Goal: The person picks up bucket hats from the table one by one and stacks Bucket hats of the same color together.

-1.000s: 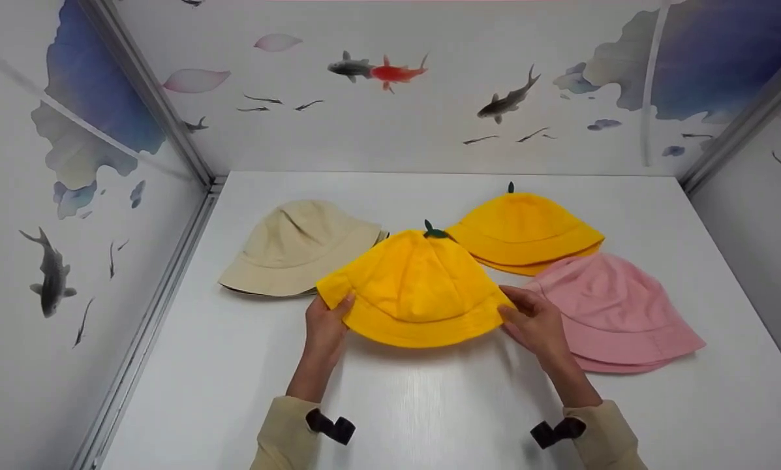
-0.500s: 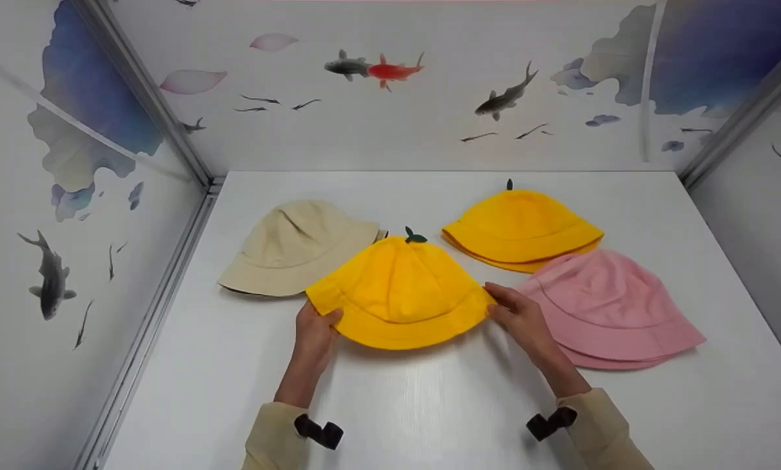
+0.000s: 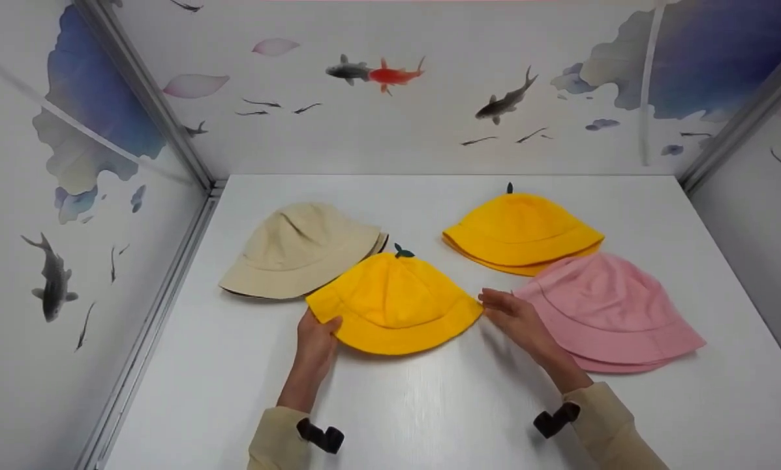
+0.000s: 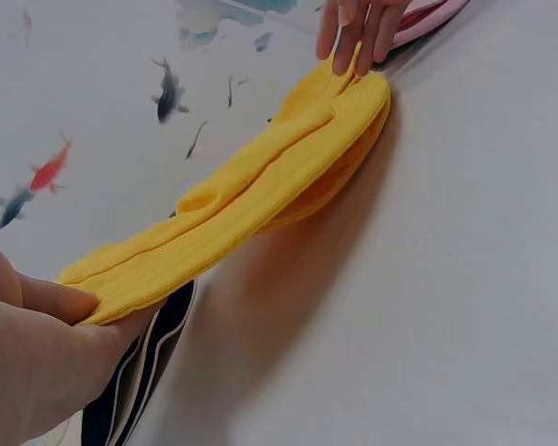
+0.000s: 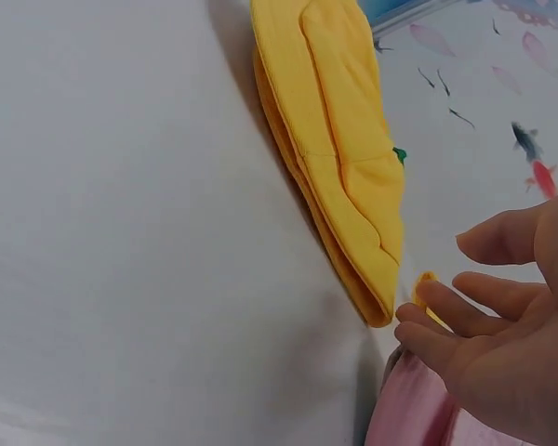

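A bright yellow bucket hat [image 3: 397, 307] with a small green leaf tuft on its crown lies flattened at the middle of the table. My left hand [image 3: 316, 343] pinches its left brim, thumb on top and fingers beneath, as the left wrist view also shows. The brim stands a little off the table there, over a shadow. At the hat's right tip my right hand [image 3: 517, 320] is spread, thumb apart from the fingers [image 5: 456, 325], holding nothing. In the right wrist view the yellow brim tip [image 5: 379, 311] sits right beside those fingertips.
A beige bucket hat [image 3: 299, 251], apparently stacked, lies at left, partly behind the held hat. A second yellow hat [image 3: 524, 228] with a leaf is at back right, a pink hat [image 3: 615, 310] in front of it. Printed walls [image 3: 390, 143] enclose the white table [image 3: 416, 411].
The held yellow hat has shifted left and slightly toward me. My right hand has let go of its right brim and spread its fingers; my left hand keeps its grip.
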`<state>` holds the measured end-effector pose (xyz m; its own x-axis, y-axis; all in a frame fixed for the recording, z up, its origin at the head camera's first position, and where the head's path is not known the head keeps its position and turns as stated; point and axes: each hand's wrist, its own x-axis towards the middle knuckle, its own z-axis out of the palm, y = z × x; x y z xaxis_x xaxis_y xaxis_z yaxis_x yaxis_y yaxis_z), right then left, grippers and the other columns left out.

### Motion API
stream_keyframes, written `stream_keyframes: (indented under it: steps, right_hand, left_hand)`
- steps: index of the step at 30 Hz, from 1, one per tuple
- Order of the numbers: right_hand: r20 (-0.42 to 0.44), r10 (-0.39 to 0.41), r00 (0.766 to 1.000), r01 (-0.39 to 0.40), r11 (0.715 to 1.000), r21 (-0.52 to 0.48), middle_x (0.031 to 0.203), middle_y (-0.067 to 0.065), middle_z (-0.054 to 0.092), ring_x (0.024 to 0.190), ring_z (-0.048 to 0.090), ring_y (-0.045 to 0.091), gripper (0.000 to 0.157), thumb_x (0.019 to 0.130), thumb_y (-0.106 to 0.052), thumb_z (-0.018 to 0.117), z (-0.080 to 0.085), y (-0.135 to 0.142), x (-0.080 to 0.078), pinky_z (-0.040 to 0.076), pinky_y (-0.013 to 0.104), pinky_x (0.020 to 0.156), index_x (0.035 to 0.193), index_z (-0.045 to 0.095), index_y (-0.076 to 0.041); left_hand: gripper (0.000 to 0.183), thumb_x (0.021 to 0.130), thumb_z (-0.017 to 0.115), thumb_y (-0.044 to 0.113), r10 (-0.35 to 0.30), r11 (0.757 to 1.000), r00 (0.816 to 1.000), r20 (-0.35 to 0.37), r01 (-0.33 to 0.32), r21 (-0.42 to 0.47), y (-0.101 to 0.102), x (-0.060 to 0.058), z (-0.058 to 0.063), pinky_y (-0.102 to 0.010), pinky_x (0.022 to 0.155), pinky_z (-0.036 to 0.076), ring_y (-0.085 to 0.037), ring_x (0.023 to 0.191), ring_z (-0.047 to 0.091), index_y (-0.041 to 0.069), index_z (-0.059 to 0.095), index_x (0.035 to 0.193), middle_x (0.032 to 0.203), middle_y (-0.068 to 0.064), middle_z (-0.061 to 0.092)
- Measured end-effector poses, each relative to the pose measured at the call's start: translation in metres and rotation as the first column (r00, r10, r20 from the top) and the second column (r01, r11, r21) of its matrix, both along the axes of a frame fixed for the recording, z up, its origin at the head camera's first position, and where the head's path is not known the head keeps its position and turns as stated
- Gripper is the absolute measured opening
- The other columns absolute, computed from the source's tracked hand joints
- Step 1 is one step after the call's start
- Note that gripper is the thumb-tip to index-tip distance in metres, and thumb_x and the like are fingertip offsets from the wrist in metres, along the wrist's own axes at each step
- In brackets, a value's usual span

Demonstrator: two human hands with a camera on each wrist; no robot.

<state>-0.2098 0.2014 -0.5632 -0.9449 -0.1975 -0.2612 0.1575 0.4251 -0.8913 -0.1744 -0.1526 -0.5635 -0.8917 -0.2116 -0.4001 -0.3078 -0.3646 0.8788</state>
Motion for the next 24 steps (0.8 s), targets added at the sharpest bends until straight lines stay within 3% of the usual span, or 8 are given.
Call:
stream_keyframes:
  steps: [8, 16, 24]
  right_hand:
    - [0.018, -0.040, 0.999, 0.040, 0.999, 0.016, 0.149, 0.005, 0.052, 0.138, 0.048, 0.026, 0.041, 0.102, -0.024, 0.052, 0.011, 0.012, -0.011, 0.040, 0.046, 0.117, 0.143, 0.051, -0.018]
    - [0.025, -0.110, 0.994, 0.109, 0.994, 0.027, 0.147, 0.010, 0.052, 0.136, 0.047, 0.030, 0.041, 0.104, -0.018, 0.045, 0.024, 0.027, -0.033, 0.038, 0.046, 0.118, 0.143, 0.052, -0.013]
    - [0.005, -0.178, 0.984, 0.178, 0.983, 0.048, 0.152, 0.014, 0.045, 0.135, 0.043, 0.035, 0.043, 0.106, -0.025, 0.045, 0.049, 0.055, -0.063, 0.037, 0.047, 0.119, 0.147, 0.047, -0.009]
  left_hand:
    - [0.063, 0.098, 0.043, -0.014, 0.000, 0.999, 1.000, 0.007, 0.001, -0.038, -0.002, 0.003, -0.005, -0.043, 0.122, 0.032, -0.027, 0.142, 0.038, 0.004, 0.027, 0.156, 0.159, -0.012, 0.036]
    - [0.068, 0.096, 0.044, -0.011, -0.018, 0.986, 0.999, 0.050, 0.026, -0.163, -0.002, 0.007, -0.009, -0.045, 0.123, 0.030, -0.028, 0.141, 0.038, 0.007, 0.021, 0.157, 0.160, -0.012, 0.034]
    - [0.070, 0.094, 0.042, -0.011, -0.017, 0.984, 0.997, 0.074, 0.030, -0.176, -0.002, 0.004, -0.007, -0.044, 0.122, 0.032, -0.027, 0.137, 0.040, 0.007, 0.020, 0.158, 0.161, -0.011, 0.033]
